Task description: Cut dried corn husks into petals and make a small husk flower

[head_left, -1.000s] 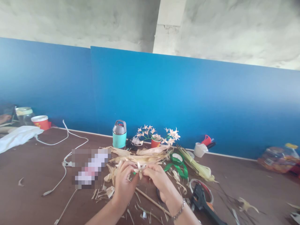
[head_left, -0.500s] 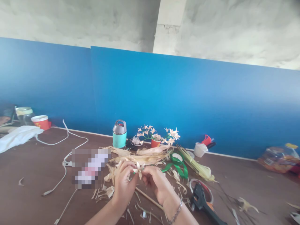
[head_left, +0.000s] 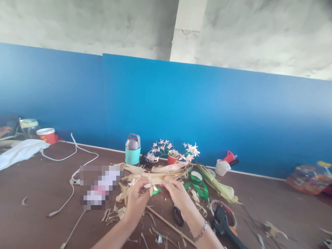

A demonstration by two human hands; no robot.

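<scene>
A small pale flower with pointed petals, apparently corn husk (head_left: 151,188), is pinched between the thumb and fingers of my left hand (head_left: 137,197). Beside its base shows a short piece of green tape (head_left: 157,191), stretching toward my right hand (head_left: 180,197). The right fingers are closed at the strip's other end, though their tips are partly hidden. Beneath the right wrist lie scissors, with a dark handle loop (head_left: 178,216) showing. A thin stick (head_left: 169,224) lies slantwise on the table below both hands.
Dried husks (head_left: 155,177) and scraps lie around my hands. A green tape roll (head_left: 196,176), a glue gun (head_left: 223,221) and a straw bundle (head_left: 220,186) are at right. Behind stand a turquoise flask (head_left: 132,154) and a red cup (head_left: 172,159) of flowers. A white cable (head_left: 68,197) runs at left.
My right hand has moved a little right and up, away from the flower. The flower now tilts downward, more green tape shows beside it, and the scissors handle has come into view.
</scene>
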